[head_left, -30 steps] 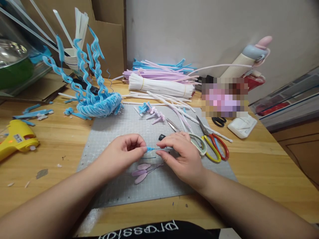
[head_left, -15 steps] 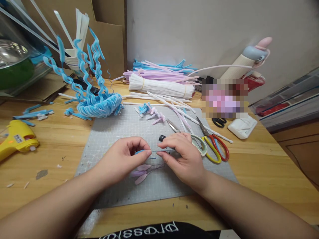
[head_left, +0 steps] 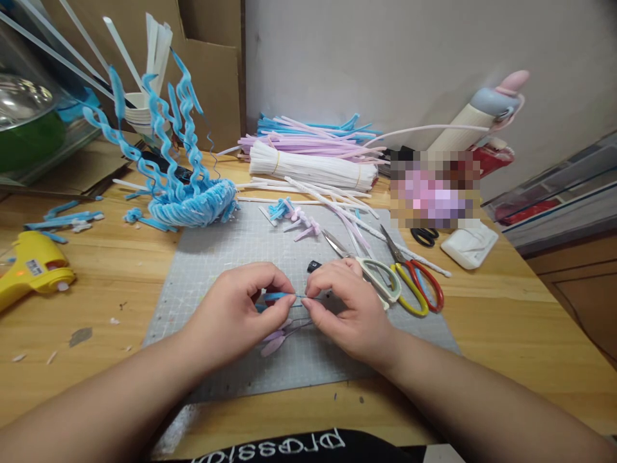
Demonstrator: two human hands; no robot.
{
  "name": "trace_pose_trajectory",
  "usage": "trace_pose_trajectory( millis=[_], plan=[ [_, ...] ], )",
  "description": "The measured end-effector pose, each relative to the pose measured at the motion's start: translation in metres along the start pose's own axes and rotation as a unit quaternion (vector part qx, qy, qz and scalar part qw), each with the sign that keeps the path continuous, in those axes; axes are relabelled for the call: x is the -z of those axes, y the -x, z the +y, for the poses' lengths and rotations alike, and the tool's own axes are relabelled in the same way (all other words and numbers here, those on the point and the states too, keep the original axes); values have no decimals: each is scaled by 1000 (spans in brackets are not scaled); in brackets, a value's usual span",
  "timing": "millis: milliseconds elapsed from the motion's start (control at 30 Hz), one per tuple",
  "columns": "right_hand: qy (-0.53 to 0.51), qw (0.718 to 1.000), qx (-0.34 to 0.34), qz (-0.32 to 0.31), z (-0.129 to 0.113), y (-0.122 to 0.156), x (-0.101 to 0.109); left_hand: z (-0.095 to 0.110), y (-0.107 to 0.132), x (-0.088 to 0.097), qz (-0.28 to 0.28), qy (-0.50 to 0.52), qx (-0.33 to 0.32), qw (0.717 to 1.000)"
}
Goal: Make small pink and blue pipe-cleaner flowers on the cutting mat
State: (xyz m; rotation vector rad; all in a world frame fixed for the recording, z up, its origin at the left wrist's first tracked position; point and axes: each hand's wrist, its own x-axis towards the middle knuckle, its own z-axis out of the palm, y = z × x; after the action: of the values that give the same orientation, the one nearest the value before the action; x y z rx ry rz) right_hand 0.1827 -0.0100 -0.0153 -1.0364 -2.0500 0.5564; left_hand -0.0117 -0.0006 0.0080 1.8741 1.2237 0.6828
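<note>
Over the grey cutting mat (head_left: 222,373), my left hand (head_left: 245,302) pinches a short blue pipe cleaner (head_left: 274,296) between thumb and forefinger. A thin bare wire end runs from it to the right. My right hand (head_left: 347,305) is closed on that wire end, thumb against forefinger, a small gap from the left fingertips. Under my hands lie lilac petal-shaped pieces (head_left: 274,346) on thin wire stems, partly covered by my left hand. Just behind my right hand are light-green-handled scissors (head_left: 380,276) and a small black object (head_left: 313,265).
A blue fuzzy ring with curled strands (head_left: 193,206) stands at the back left, and a yellow glue gun (head_left: 36,270) at the left. Bundled white pipe cleaners (head_left: 308,168) lie at the back. Red-and-yellow-handled pliers-like cutters (head_left: 419,286) and a white case (head_left: 470,245) are on the right.
My right thumb and forefinger, apart before, have closed on the wire end. The blue pipe cleaner shows more behind my left fingertips.
</note>
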Motion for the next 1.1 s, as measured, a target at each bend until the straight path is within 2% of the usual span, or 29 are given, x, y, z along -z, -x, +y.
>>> trace_pose_trajectory(
  millis=[133, 267, 500, 600, 700, 767, 833, 933, 1100],
  plan=[
    [3, 1000, 1, -2, 0, 1, 1, -4, 1, 0, 12, -80, -102, 991],
    [42, 999, -4, -8, -2, 1, 1, -8, 3, -2, 17, -157, -191, 969],
    [121, 992, 33, 10, -5, 3, 1, -9, 8, -3, 43, -252, -247, 935],
    [118, 992, 42, -5, -6, 3, 3, -7, 9, -3, 45, -245, -246, 937],
    [101, 993, 52, -9, -5, 3, 5, -4, 8, -3, 31, -172, -199, 964],
    [84, 995, 49, 7, -4, 3, 5, -1, 7, -3, 16, -92, -115, 989],
    [63, 997, 41, 31, -2, 3, 5, 1, 4, -1, 6, 1, 2, 1000],
    [38, 997, 16, 63, 4, 2, 5, 2, -2, 1, -12, 136, 138, 981],
    [-9, 997, -3, 70, 9, 0, 5, 1, -9, 4, -47, 241, 227, 942]
  ],
)
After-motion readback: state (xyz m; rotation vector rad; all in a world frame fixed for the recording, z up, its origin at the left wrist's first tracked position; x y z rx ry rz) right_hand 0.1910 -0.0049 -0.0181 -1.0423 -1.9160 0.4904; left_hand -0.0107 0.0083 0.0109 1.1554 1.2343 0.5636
